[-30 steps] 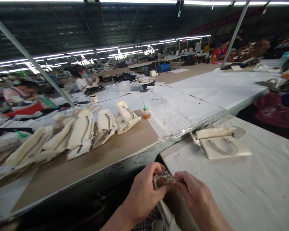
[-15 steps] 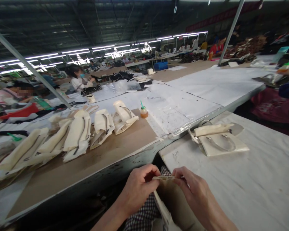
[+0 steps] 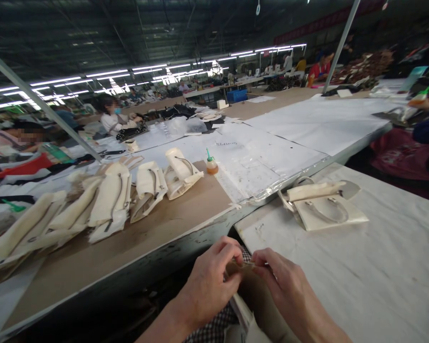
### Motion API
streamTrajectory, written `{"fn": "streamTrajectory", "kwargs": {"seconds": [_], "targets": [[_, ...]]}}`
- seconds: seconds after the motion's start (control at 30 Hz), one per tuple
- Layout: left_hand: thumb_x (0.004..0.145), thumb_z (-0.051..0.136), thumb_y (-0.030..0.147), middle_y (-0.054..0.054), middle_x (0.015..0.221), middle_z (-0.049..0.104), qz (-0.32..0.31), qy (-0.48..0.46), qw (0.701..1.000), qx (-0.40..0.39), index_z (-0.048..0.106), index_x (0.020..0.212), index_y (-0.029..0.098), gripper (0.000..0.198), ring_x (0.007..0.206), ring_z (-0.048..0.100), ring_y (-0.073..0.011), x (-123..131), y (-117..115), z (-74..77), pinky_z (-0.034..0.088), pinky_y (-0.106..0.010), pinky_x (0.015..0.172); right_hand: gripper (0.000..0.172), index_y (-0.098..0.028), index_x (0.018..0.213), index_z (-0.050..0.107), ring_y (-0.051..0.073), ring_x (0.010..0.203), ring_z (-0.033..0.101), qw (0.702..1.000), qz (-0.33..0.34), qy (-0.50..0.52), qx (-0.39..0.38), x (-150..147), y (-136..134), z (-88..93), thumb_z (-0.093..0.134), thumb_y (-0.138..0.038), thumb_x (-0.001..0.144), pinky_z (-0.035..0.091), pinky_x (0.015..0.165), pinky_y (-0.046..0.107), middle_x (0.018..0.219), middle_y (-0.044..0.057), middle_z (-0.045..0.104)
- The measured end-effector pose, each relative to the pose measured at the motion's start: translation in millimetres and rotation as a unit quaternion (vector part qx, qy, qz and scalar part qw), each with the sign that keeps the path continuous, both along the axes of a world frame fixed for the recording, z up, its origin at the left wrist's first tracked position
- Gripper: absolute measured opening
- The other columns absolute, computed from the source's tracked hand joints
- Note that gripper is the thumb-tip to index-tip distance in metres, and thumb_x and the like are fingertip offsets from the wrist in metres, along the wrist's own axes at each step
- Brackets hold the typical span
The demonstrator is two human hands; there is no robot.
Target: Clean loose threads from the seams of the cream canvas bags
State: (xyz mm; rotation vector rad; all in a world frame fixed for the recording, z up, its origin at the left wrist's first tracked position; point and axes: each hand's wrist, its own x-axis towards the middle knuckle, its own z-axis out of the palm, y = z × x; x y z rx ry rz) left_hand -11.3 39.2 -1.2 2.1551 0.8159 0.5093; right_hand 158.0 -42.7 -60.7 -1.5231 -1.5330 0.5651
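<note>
A cream bag [image 3: 262,300] rests on my lap, its open top facing me and its inside showing tan. My left hand [image 3: 216,271] is closed at the upper edge, thumb and fingers bent around the rim. Close beside it, my right hand [image 3: 284,281] pinches the same edge between thumb and fingers. The fingertips of the two hands are only a little apart. Part of the rim is hidden behind the fingers, and the lower end of the bag runs out of view.
A finished-looking cream handbag [image 3: 331,209] lies on the white table [image 3: 396,257] to the right. Several cream bag pieces [image 3: 109,197] line the brown board [image 3: 186,209] at left, near a green-tipped glue bottle [image 3: 211,164]. A metal pole [image 3: 43,102] rises at left. Co-workers sit farther back.
My left hand has shifted slightly up and right, its fingers now curling over the rim nearer my right hand. My right hand stays pinched on the edge. The view has moved slightly.
</note>
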Motion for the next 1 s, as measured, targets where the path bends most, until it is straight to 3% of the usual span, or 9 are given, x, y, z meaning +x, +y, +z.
{"fn": "streamTrajectory", "kwargs": {"seconds": [0.2, 0.53, 1.0], "targets": [[0.075, 0.056, -0.005, 0.0, 0.101, 0.064, -0.056, 0.029, 0.997, 0.052, 0.06, 0.084, 0.021, 0.028, 0.09, 0.062, -0.0163, 1.7, 8.2, 2.9, 0.048, -0.024, 0.082, 0.015, -0.022, 0.087, 0.054, 0.015, 0.067, 0.061, 1.0, 0.001, -0.003, 0.002, -0.7, -0.2, 1.0, 0.044, -0.017, 0.096, 0.045, 0.062, 0.026, 0.077, -0.001, 0.063], [0.077, 0.058, -0.004, 0.0, 0.1, 0.067, -0.056, 0.026, 0.994, 0.09, 0.056, 0.073, 0.018, 0.023, 0.088, 0.064, -0.0149, -2.5, 5.0, -4.1, 0.048, -0.023, 0.079, 0.014, -0.023, 0.088, 0.055, 0.015, 0.067, 0.061, 1.0, 0.001, -0.006, 0.006, 1.3, -1.5, 1.9, 0.046, -0.014, 0.094, 0.045, 0.062, 0.025, 0.076, -0.002, 0.063], [0.078, 0.062, -0.003, 0.0, 0.111, 0.065, -0.101, 0.075, 0.985, 0.12, 0.066, 0.093, 0.023, 0.03, 0.096, 0.065, -0.0176, -1.0, 9.7, 3.5, 0.051, -0.025, 0.084, 0.019, -0.022, 0.09, 0.058, 0.016, 0.069, 0.063, 0.999, 0.005, -0.012, 0.033, -2.2, -2.6, 2.6, 0.042, -0.011, 0.093, 0.048, 0.063, 0.026, 0.078, 0.0, 0.066]]}}
